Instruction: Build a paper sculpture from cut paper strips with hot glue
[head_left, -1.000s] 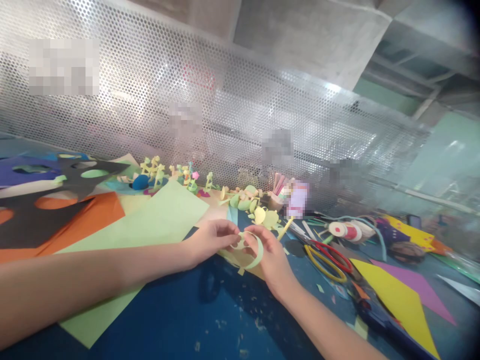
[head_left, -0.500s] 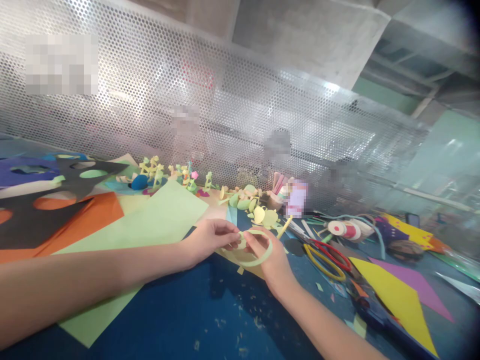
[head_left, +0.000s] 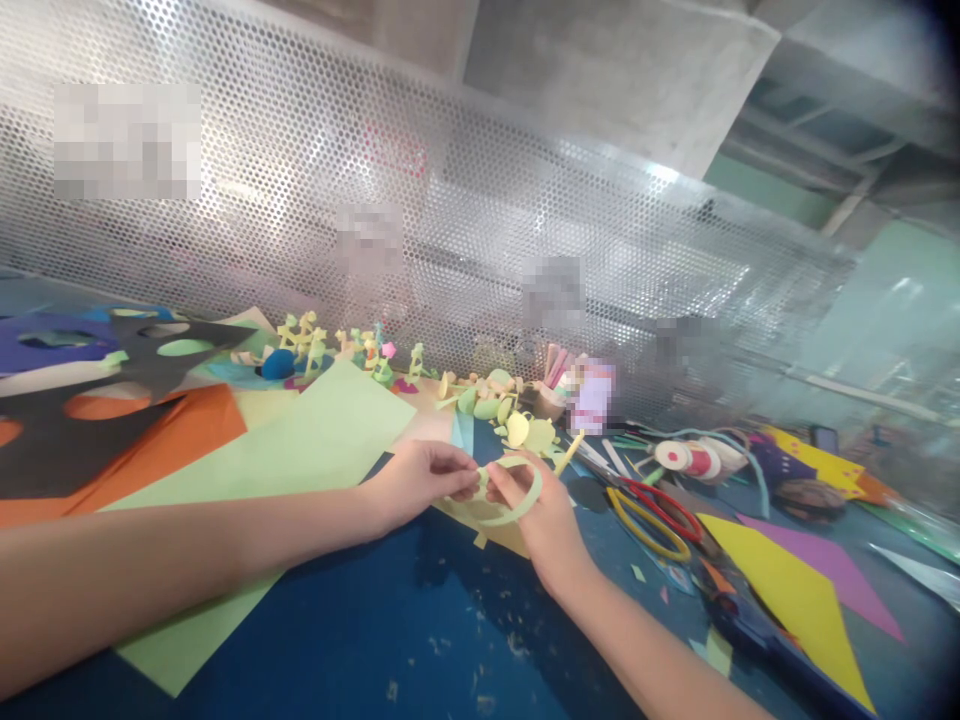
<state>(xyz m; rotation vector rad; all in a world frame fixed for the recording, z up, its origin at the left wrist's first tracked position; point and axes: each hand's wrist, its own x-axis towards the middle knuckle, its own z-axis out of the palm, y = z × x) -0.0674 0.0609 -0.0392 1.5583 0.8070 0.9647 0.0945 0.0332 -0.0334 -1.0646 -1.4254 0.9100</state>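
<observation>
Both my hands meet over the blue tabletop (head_left: 420, 640) and pinch one pale green paper strip (head_left: 519, 505) bent into a loop. My left hand (head_left: 420, 480) closes its fingertips on the loop's left end. My right hand (head_left: 540, 515) holds the same end between thumb and finger, and the loop curves round over its fingers. A large light green sheet (head_left: 300, 450) lies just left of my left hand.
Orange and black cut sheets (head_left: 112, 420) lie at the left. Small paper figures (head_left: 360, 355) line the perforated metal wall (head_left: 450, 220). Red and yellow-handled scissors (head_left: 652, 510), a tape roll (head_left: 690, 460), yellow paper (head_left: 787, 590) and purple paper (head_left: 840, 575) lie to the right.
The paper loop has turned and flattened a little in my fingers. Both hands stay in almost the same spot.
</observation>
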